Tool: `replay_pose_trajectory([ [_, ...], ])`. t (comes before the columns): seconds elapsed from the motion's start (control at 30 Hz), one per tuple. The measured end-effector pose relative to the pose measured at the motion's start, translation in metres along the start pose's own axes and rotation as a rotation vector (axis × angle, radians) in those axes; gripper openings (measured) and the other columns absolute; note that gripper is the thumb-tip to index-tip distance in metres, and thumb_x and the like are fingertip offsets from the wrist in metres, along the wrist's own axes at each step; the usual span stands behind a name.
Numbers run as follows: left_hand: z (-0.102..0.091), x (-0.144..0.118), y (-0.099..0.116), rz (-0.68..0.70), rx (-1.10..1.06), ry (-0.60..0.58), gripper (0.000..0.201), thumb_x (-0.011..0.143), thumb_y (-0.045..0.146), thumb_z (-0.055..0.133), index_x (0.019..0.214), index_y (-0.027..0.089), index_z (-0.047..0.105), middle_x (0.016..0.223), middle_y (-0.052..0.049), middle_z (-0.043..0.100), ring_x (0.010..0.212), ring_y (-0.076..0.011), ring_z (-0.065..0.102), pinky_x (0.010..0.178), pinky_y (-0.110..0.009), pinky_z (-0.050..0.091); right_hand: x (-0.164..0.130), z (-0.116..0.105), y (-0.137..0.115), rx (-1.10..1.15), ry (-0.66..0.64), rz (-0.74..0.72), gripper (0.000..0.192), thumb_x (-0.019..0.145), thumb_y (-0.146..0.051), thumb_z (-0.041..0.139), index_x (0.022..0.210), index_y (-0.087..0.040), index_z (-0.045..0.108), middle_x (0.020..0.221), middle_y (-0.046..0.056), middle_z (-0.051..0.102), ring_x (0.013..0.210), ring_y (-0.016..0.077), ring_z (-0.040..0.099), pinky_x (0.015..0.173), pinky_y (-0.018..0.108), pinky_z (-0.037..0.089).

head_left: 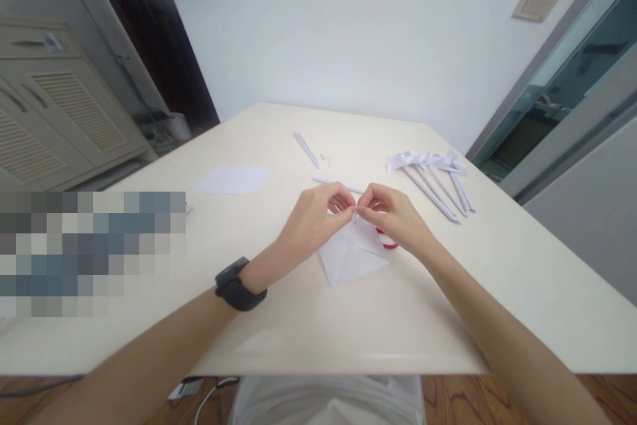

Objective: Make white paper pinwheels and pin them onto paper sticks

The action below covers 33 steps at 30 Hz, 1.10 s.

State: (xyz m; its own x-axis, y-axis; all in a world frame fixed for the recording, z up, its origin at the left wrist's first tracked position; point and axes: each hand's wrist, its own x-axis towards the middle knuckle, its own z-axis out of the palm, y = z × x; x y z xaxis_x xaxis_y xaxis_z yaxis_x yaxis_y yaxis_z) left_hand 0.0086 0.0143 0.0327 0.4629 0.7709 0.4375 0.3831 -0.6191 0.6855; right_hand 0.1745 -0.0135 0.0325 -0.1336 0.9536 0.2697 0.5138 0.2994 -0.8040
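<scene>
My left hand [318, 216] and my right hand [391, 213] meet at the middle of the cream table [448, 292], fingertips pinched together on a small pin-like piece and the top of a folded white paper [351, 254]. The paper shows creases and lies under both hands. A red object [388, 242] peeks out from beneath my right hand; I cannot tell what it is. A white paper stick [338, 184] lies just beyond my fingers. A black watch [239, 286] sits on my left wrist.
Several finished white paper pinwheels on sticks [432, 176] lie at the right rear. Two thin white sticks [306, 148] and tiny pins [326, 159] lie farther back. A flat white sheet [231, 180] rests to the left. A blurred patch [89, 249] covers the table's left.
</scene>
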Motion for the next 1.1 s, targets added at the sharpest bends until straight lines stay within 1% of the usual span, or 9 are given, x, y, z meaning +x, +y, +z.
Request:
replay_pose_trajectory([
  [0.1, 0.005, -0.002, -0.002, 0.046, 0.051, 0.042, 0.008, 0.075, 0.015, 0.052, 0.077, 0.018, 0.059, 0.079, 0.001, 0.064, 0.074, -0.0123, 0.058, 0.070, -0.026, 0.047, -0.002, 0.004, 0.001, -0.043, 0.046, 0.013, 0.008, 0.075, -0.022, 0.051, 0.069, -0.019, 0.050, 0.074, -0.001, 0.060, 0.070, 0.0138, 0.056, 0.062, 0.026, 0.042],
  [0.23, 0.008, -0.003, -0.004, 0.098, 0.112, 0.075, 0.009, 0.076, 0.014, 0.051, 0.077, 0.018, 0.059, 0.080, 0.000, 0.063, 0.075, -0.0130, 0.057, 0.071, -0.027, 0.045, -0.003, 0.011, 0.002, -0.149, 0.131, -0.013, 0.007, 0.075, -0.022, 0.052, 0.069, -0.019, 0.049, 0.075, 0.000, 0.061, 0.068, 0.0138, 0.055, 0.063, 0.027, 0.042],
  [0.4, 0.003, 0.001, -0.003, 0.035, 0.047, 0.067, 0.009, 0.075, 0.015, 0.053, 0.076, 0.018, 0.061, 0.079, 0.000, 0.064, 0.074, -0.0123, 0.059, 0.072, -0.026, 0.047, -0.003, 0.013, 0.001, -0.181, 0.168, -0.087, 0.006, 0.077, -0.022, 0.051, 0.073, -0.019, 0.051, 0.075, 0.000, 0.060, 0.070, 0.0136, 0.055, 0.065, 0.027, 0.043],
  [0.47, 0.000, 0.002, -0.002, 0.003, 0.004, 0.054, 0.008, 0.075, 0.017, 0.054, 0.076, 0.018, 0.061, 0.080, 0.000, 0.065, 0.075, -0.0130, 0.060, 0.073, -0.026, 0.047, -0.002, 0.010, 0.000, -0.138, 0.150, -0.110, 0.005, 0.078, -0.021, 0.052, 0.074, -0.019, 0.052, 0.076, 0.000, 0.060, 0.072, 0.0136, 0.056, 0.067, 0.027, 0.043],
  [0.53, -0.003, 0.004, -0.002, -0.029, -0.067, 0.023, 0.009, 0.076, 0.019, 0.054, 0.077, 0.017, 0.062, 0.082, -0.002, 0.066, 0.077, -0.0140, 0.061, 0.075, -0.027, 0.048, -0.002, 0.005, -0.002, -0.045, 0.102, -0.109, 0.006, 0.078, -0.022, 0.052, 0.074, -0.018, 0.054, 0.077, 0.001, 0.061, 0.073, 0.0134, 0.057, 0.068, 0.027, 0.043],
  [0.7, -0.009, 0.007, -0.004, -0.125, -0.312, -0.092, 0.014, 0.076, 0.027, 0.057, 0.079, 0.015, 0.062, 0.082, -0.004, 0.066, 0.077, -0.0157, 0.063, 0.070, -0.026, 0.050, 0.000, -0.008, -0.004, 0.263, -0.083, -0.006, 0.012, 0.079, -0.029, 0.055, 0.075, -0.018, 0.054, 0.073, -0.001, 0.057, 0.065, 0.0107, 0.053, 0.055, 0.022, 0.039],
  [0.8, -0.011, 0.007, -0.003, -0.154, -0.395, -0.113, 0.014, 0.074, 0.028, 0.060, 0.078, 0.015, 0.062, 0.079, -0.004, 0.066, 0.075, -0.0159, 0.064, 0.069, -0.026, 0.050, 0.001, -0.011, -0.004, 0.375, -0.148, 0.004, 0.015, 0.077, -0.032, 0.059, 0.077, -0.018, 0.055, 0.072, -0.001, 0.055, 0.063, 0.0095, 0.051, 0.052, 0.020, 0.037],
  [0.93, -0.012, 0.007, 0.000, -0.151, -0.446, -0.117, 0.014, 0.074, 0.028, 0.061, 0.077, 0.014, 0.062, 0.077, -0.004, 0.066, 0.074, -0.0159, 0.064, 0.069, -0.027, 0.050, 0.001, -0.011, -0.005, 0.422, -0.168, -0.010, 0.017, 0.075, -0.034, 0.061, 0.076, -0.018, 0.055, 0.072, -0.001, 0.054, 0.062, 0.0087, 0.050, 0.052, 0.020, 0.036],
  [1.1, -0.012, 0.005, 0.001, -0.109, -0.436, -0.101, 0.012, 0.076, 0.026, 0.059, 0.079, 0.015, 0.061, 0.081, -0.004, 0.065, 0.076, -0.0150, 0.063, 0.070, -0.026, 0.050, 0.000, -0.010, -0.007, 0.402, -0.129, -0.032, 0.021, 0.074, -0.036, 0.063, 0.077, -0.018, 0.054, 0.073, -0.001, 0.054, 0.063, 0.0093, 0.050, 0.053, 0.020, 0.036],
])
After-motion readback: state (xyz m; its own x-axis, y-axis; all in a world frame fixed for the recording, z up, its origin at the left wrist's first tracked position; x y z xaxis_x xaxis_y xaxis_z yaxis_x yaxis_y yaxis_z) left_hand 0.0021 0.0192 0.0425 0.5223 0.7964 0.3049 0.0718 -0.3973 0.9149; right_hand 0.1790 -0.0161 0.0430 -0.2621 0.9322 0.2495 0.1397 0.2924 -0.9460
